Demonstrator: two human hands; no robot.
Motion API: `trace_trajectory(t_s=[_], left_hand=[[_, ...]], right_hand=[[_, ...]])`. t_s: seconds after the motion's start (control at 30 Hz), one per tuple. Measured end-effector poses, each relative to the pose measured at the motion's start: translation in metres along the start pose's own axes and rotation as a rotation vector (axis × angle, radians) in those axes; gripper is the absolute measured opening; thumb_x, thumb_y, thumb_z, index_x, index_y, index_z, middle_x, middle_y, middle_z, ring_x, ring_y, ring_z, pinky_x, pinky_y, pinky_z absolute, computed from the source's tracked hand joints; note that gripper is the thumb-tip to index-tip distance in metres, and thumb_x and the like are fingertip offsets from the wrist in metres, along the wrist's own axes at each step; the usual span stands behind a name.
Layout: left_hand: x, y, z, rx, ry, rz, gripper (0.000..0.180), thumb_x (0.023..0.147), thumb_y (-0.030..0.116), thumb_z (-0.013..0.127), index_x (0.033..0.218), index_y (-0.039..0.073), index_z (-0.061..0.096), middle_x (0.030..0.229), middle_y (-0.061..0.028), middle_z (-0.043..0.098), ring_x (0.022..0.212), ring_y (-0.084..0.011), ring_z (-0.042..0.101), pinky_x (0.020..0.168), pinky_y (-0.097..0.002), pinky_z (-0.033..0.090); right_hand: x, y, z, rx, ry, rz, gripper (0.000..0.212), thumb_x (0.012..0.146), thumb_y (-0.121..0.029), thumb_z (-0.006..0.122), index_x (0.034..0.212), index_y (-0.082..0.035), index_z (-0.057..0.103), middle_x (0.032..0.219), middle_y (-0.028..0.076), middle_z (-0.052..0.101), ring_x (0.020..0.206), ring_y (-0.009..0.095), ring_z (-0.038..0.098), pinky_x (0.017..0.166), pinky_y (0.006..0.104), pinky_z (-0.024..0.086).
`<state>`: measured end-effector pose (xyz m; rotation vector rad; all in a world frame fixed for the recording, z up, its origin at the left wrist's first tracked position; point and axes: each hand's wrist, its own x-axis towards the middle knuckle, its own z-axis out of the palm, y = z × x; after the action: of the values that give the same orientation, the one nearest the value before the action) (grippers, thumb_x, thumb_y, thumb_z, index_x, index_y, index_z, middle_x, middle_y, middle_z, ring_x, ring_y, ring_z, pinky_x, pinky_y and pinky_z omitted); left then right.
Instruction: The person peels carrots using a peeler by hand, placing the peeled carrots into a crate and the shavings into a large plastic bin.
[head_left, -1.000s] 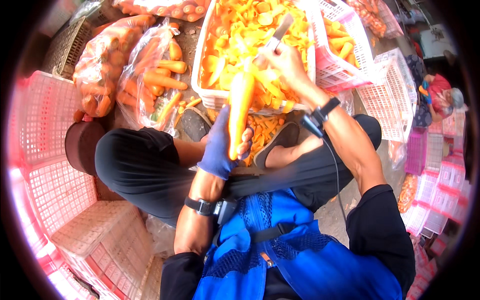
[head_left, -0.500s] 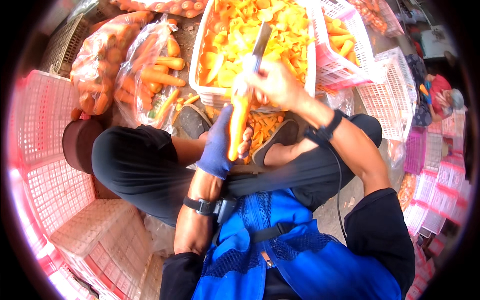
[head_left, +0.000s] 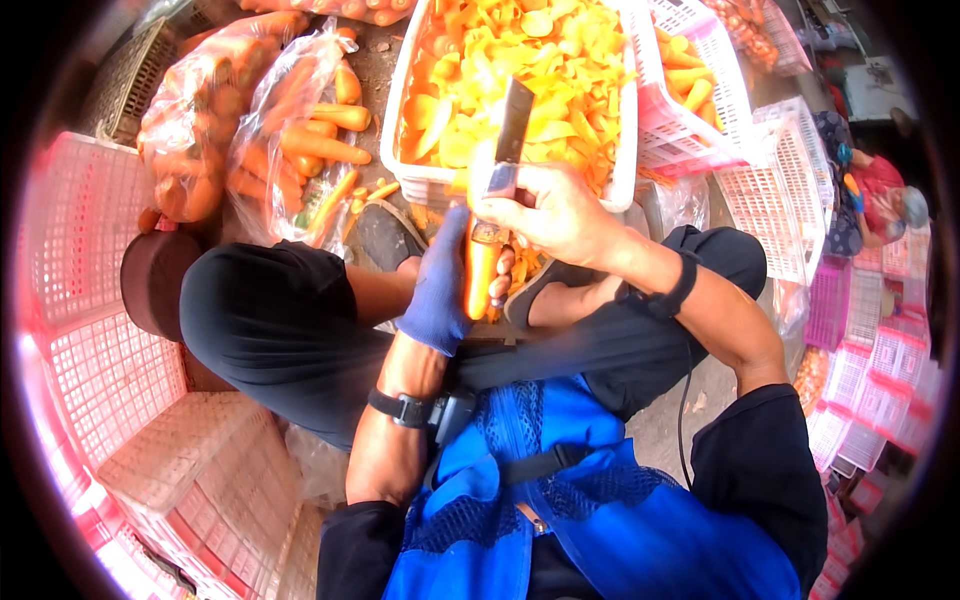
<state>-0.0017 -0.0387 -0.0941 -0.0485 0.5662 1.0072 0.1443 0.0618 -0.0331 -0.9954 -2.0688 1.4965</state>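
Observation:
My left hand (head_left: 440,285), in a blue glove with bare fingertips, is wrapped around an orange carrot (head_left: 480,283), which it holds upright over the gap between my feet. My right hand (head_left: 565,218), bare, grips a flat metal peeler (head_left: 513,125). Its dark handle end points away from me, and its slotted head lies against the carrot's upper part. Just beyond both hands stands a white crate (head_left: 392,130), heaped with orange peelings (head_left: 560,75). The carrot's far end is hidden behind the tool and fingers.
Bagged carrots (head_left: 190,140) and loose carrots (head_left: 325,147) lie at the far left. A pink-white basket (head_left: 690,145) of carrots stands right of the crate. Stacked crates (head_left: 200,460) flank my left side. Another person (head_left: 880,195) sits at the far right.
My right hand and the peeler have come nearer to me, down along the carrot. The carrot has turned a little more upright, and my left hand has barely shifted.

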Motion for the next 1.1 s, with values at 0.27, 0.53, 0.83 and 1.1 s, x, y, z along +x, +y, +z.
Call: trace_trajectory(t_s=[0.27,0.53,0.83,1.1], left_hand=[[-0.012,-0.006,-0.001,0.132,0.182,0.005,0.045,0.101,0.047,0.049,0.105,0.003,0.056,0.07,-0.0117,0.056,0.05,-0.0218,0.054,0.04,-0.0276,0.04],[-0.003,-0.007,-0.002,-0.032,0.081,-0.01,0.044,0.102,0.051,0.045,0.119,0.011,0.055,0.077,-0.0147,0.06,0.05,-0.0218,0.053,0.043,-0.029,0.04],[-0.009,-0.009,0.01,0.201,0.247,-0.04,0.049,0.1,0.052,0.049,0.105,0.004,0.059,0.065,-0.0114,0.056,0.041,-0.0211,0.048,0.039,-0.0304,0.04],[-0.005,-0.008,0.001,0.063,0.149,0.012,0.044,0.1,0.047,0.053,0.117,0.007,0.057,0.075,-0.0139,0.061,0.051,-0.023,0.057,0.046,-0.0297,0.047]], right_hand=[[0.07,0.063,-0.095,-0.164,0.479,0.044,0.019,0.097,-0.022,0.066,0.095,-0.004,0.072,0.074,0.0,0.07,0.056,0.003,0.057,0.049,0.0219,0.045],[-0.003,-0.004,-0.004,0.046,-0.003,0.058,0.019,0.096,-0.02,0.068,0.096,-0.001,0.071,0.082,0.004,0.071,0.075,0.01,0.066,0.071,0.028,0.053],[0.067,0.066,-0.091,-0.291,0.432,0.028,0.019,0.096,-0.022,0.068,0.1,-0.004,0.073,0.078,0.001,0.072,0.057,0.005,0.059,0.05,0.0222,0.047],[0.005,-0.023,-0.024,0.173,0.002,0.203,0.018,0.098,-0.017,0.066,0.108,-0.003,0.07,0.086,-0.001,0.07,0.065,0.004,0.059,0.058,0.0224,0.048]])
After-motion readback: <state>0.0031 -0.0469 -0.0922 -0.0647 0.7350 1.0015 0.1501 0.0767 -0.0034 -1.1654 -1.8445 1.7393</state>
